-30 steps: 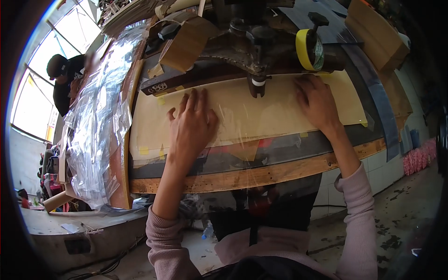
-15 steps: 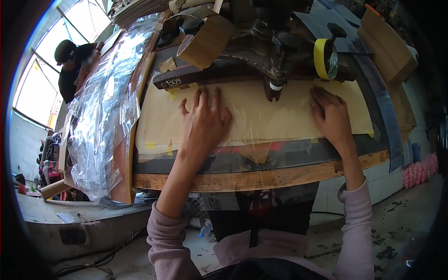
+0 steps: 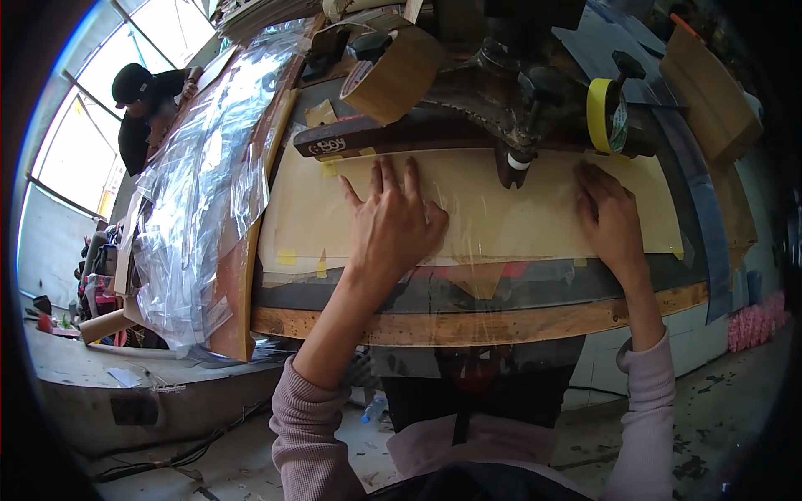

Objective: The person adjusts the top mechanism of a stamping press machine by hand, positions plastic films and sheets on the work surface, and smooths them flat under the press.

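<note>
A cream sheet (image 3: 501,200) lies on the dark table top (image 3: 551,284), with clear film over it hanging past the wooden front edge (image 3: 468,327). Flat on the sheet's left part rests my left hand (image 3: 394,219), fingers spread, tips at the dark bar (image 3: 351,142) of the machine. My right hand (image 3: 610,219) lies on the sheet's right part, its fingers extended towards the bar and nothing in its grip. Between the hands, a metal fork with a white ring (image 3: 518,164) hangs at the bar's middle.
Brown tape (image 3: 399,75) and yellow tape (image 3: 598,115) hang on the machine. Crumpled clear film (image 3: 196,184) covers the left side, beyond which a person in a dark cap (image 3: 138,96) leans in. Cardboard (image 3: 710,100) stands at the right.
The whole view has shifted, so the table and machine sit farther right in the frame. Both hands remain on the sheet near the bar, the left one's fingers still spread.
</note>
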The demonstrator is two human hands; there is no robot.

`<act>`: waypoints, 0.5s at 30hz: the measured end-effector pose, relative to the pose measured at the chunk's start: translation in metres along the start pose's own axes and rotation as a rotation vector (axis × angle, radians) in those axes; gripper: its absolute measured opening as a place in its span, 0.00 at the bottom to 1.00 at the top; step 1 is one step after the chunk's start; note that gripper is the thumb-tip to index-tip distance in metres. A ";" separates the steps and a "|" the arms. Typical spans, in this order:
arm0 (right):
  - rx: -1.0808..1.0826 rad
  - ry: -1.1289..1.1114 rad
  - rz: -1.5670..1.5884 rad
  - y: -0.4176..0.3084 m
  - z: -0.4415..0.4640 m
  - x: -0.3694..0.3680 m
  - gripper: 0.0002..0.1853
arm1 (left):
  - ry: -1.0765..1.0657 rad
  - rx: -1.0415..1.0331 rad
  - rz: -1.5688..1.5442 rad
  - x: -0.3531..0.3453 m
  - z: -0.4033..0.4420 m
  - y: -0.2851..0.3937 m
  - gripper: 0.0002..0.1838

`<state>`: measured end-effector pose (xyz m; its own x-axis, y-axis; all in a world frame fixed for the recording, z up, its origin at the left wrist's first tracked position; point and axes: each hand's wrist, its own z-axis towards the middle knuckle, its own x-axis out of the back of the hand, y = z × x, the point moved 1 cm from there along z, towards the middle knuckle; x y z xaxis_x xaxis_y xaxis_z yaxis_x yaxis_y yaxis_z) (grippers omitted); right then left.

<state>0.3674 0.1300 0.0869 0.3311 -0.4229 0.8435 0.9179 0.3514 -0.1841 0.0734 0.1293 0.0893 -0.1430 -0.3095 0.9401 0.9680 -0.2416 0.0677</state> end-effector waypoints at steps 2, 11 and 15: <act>0.009 0.003 -0.018 -0.003 0.003 0.001 0.16 | 0.008 0.001 -0.013 0.000 0.001 -0.001 0.35; 0.012 0.038 -0.007 -0.004 0.000 0.004 0.14 | 0.095 -0.028 0.017 0.007 0.004 -0.002 0.30; 0.013 -0.005 -0.006 -0.010 0.000 0.009 0.15 | 0.003 -0.020 0.014 0.013 0.001 0.002 0.30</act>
<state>0.3606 0.1229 0.0964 0.3243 -0.4211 0.8471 0.9171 0.3594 -0.1724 0.0737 0.1260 0.1021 -0.1304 -0.3161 0.9397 0.9655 -0.2560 0.0478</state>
